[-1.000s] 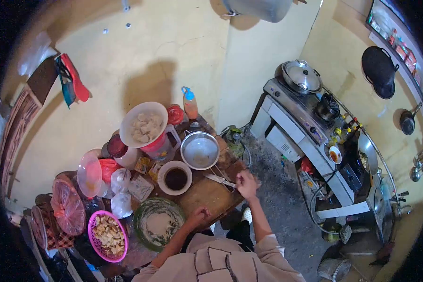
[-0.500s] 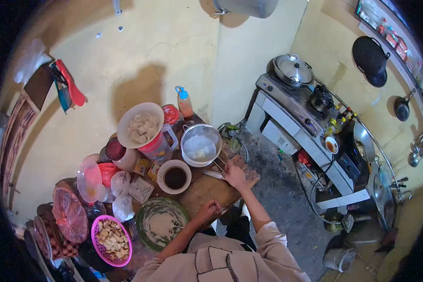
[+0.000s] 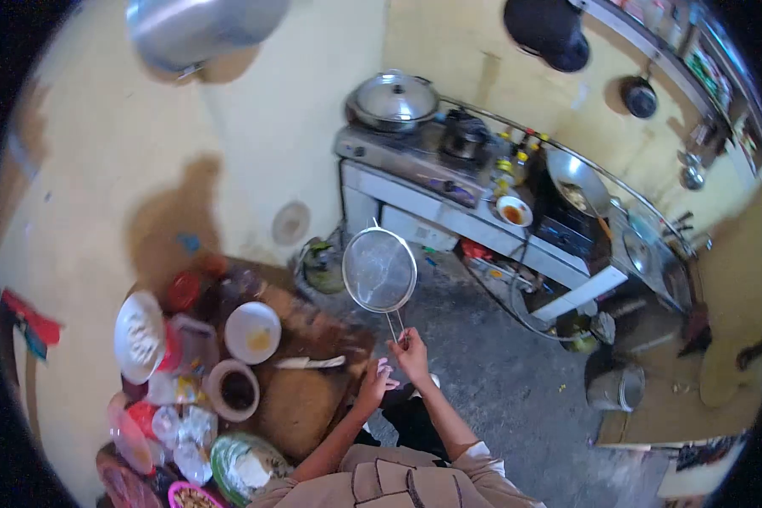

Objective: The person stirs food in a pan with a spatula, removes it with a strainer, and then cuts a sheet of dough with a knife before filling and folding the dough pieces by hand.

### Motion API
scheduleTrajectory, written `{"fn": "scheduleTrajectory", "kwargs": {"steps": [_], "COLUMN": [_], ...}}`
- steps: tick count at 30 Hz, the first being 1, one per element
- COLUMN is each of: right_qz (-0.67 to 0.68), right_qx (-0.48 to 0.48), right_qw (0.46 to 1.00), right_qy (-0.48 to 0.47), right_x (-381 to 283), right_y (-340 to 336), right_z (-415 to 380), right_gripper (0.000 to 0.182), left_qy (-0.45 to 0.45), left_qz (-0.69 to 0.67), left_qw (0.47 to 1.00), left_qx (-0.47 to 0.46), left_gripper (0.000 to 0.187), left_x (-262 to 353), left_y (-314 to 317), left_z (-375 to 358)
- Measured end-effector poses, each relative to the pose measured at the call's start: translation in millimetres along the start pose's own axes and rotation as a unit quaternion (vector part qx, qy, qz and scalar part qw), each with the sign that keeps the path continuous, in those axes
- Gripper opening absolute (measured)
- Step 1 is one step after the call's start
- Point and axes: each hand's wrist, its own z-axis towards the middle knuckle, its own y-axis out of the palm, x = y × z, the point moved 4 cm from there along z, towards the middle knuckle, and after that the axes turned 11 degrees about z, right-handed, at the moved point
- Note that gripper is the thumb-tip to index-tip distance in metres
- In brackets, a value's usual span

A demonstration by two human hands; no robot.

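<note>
My right hand (image 3: 412, 356) is closed around the handle of a round mesh strainer (image 3: 380, 269), held up over the floor to the right of the table. Some whitish residue shows on the mesh. My left hand (image 3: 376, 385) is close by at the table edge, fingers loosely bent and apart, with nothing visible in it. On the table, a knife (image 3: 310, 362) with a pale blade lies near the cutting board (image 3: 300, 415). A white bowl (image 3: 239, 326) holds something yellowish. Beside it stands a bowl of dark liquid (image 3: 234, 390).
A green basin (image 3: 225, 461) with white flour and a pink basket (image 3: 176, 499) of cut pieces sit at the table's near left. Across the floor is a counter with a stove (image 3: 415, 157), a lidded pot (image 3: 394, 102) and a wok (image 3: 577, 182).
My right hand has lifted the strainer off the white bowl and out past the table's right side. The view has turned right. My left hand has come nearer the right one.
</note>
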Motion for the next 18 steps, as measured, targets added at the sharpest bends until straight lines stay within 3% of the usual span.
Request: {"fn": "scheduleTrajectory", "kwargs": {"steps": [1, 3, 6, 10, 14, 18], "right_qz": [0.075, 0.033, -0.057, -0.128, -0.140, -0.097], "right_qx": [0.006, 0.022, 0.073, 0.112, 0.124, 0.123], "right_qw": [0.996, 0.999, 0.995, 0.984, 0.981, 0.987], "right_qy": [0.055, 0.028, 0.024, 0.051, 0.048, 0.045], "right_x": [8.3, 13.3, 19.7, 13.1, 3.4, 7.9], "right_y": [-17.9, -60.1, -123.0, -189.2, -240.0, -278.4], "right_z": [4.3, 13.7, 24.5, 35.4, 60.4, 110.4], "right_gripper": [0.025, 0.025, 0.027, 0.027, 0.030, 0.037], "left_qy": [-0.022, -0.069, -0.069, -0.016, -0.035, 0.070], "left_qz": [-0.030, -0.054, 0.068, 0.110, 0.106, 0.034], "left_qw": [0.999, 0.994, 0.980, 0.955, 0.951, 0.939], "left_qx": [-0.005, -0.059, -0.171, -0.276, -0.288, -0.334], "left_gripper": [0.045, 0.051, 0.053, 0.055, 0.051, 0.044], "left_x": [5.5, 39.4, 76.8, 78.1, 87.4, 110.1], "left_y": [17.7, 57.9, 114.7, 187.6, 246.8, 297.5], "left_z": [13.2, 31.1, 62.7, 108.1, 145.6, 200.0]}}
